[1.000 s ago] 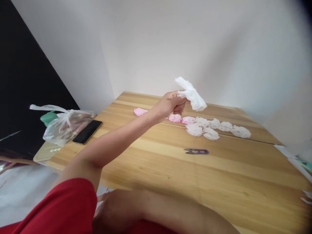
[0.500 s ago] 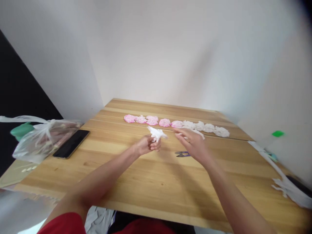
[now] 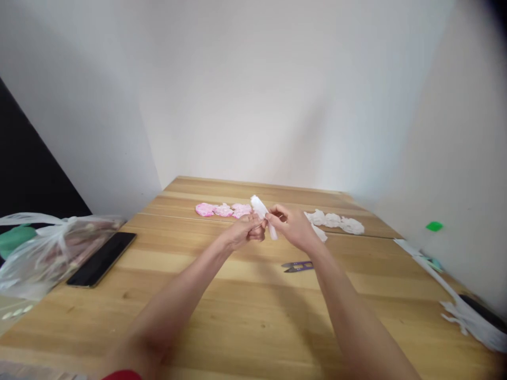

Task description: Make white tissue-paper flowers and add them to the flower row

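Note:
Above the middle of the table, my left hand (image 3: pixel 246 231) pinches a piece of white crinkled paper (image 3: pixel 259 206). My right hand (image 3: pixel 292 226) meets it from the other side, thumb and fingers closed on the same paper, and a narrow strip of it hangs down between the hands. Behind them lies a row of crumpled paper flowers: pink-edged ones (image 3: pixel 205 209) at the left, white ones (image 3: pixel 351 226) at the right. My hands hide the middle of the row. Purple-handled thread snips (image 3: pixel 298 266) lie on the table below my right hand.
A black phone (image 3: pixel 102 259) lies on the wooden table (image 3: pixel 222 327) at the left, beside a knotted clear plastic bag (image 3: pixel 59 253). White strips (image 3: pixel 471 322) lie along the right edge. A green object (image 3: pixel 434 226) shows near the right wall.
My right hand has come left and closed on the white paper beside my left hand. The paper now looks longer and narrower. The view has tilted slightly up.

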`<state>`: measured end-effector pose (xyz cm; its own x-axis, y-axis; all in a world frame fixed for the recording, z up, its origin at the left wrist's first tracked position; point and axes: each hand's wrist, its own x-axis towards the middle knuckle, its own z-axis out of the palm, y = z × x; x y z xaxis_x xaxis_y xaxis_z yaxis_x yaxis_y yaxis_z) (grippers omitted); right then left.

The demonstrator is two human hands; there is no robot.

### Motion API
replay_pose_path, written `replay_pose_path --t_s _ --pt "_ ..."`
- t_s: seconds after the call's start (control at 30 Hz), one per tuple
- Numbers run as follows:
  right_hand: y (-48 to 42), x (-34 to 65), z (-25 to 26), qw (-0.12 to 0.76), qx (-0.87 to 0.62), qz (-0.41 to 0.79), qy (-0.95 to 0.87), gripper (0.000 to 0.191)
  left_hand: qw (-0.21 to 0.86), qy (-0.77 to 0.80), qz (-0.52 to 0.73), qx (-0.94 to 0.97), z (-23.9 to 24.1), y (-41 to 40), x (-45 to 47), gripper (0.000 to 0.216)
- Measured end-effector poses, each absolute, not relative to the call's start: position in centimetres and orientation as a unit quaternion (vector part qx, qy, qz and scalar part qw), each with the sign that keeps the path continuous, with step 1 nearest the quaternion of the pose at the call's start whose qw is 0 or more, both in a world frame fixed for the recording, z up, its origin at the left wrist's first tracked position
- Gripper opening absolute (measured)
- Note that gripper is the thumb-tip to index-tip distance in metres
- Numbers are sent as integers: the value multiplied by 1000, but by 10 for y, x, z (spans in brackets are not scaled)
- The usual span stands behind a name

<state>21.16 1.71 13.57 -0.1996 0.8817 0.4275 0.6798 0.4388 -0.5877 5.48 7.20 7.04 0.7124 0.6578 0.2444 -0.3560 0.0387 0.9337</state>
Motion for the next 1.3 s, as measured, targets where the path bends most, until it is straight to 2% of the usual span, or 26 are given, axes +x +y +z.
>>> replay_pose_path --t_s 0.1,0.2,0.27,0.33,0.43,0.53,0.73,0.87,1.03,1.17,1.3 --pt "31 209 136 429 -530 275 -678 12 603 168 400 669 85 79 57 32" --pt "40 208 133 473 -512 379 -608 20 332 242 423 808 97 80 55 25" --pt "42 210 131 494 -490 403 -595 29 233 272 421 833 99 79 53 23" --pt "41 214 130 514 -462 398 -603 38 266 281 439 811 99 79 52 26" --pt "36 221 129 537 -450 313 -641 43 477 236 470 704 95 79 50 33" --pt "29 223 130 510 -463 170 -705 37 646 144 458 593 93 79 48 36" --pt "22 219 134 426 -393 60 -813 33 752 78 386 529 90 71 50 48" --pt "22 222 132 419 -374 64 -825 22 792 77 341 500 84 68 55 47" --pt "18 224 133 394 -432 53 -809 14 779 88 346 515 82 64 61 41" --pt "15 219 136 384 -475 62 -789 13 735 126 379 548 86 60 66 35" --pt "15 213 136 406 -505 117 -753 15 644 224 443 582 88 59 69 28"
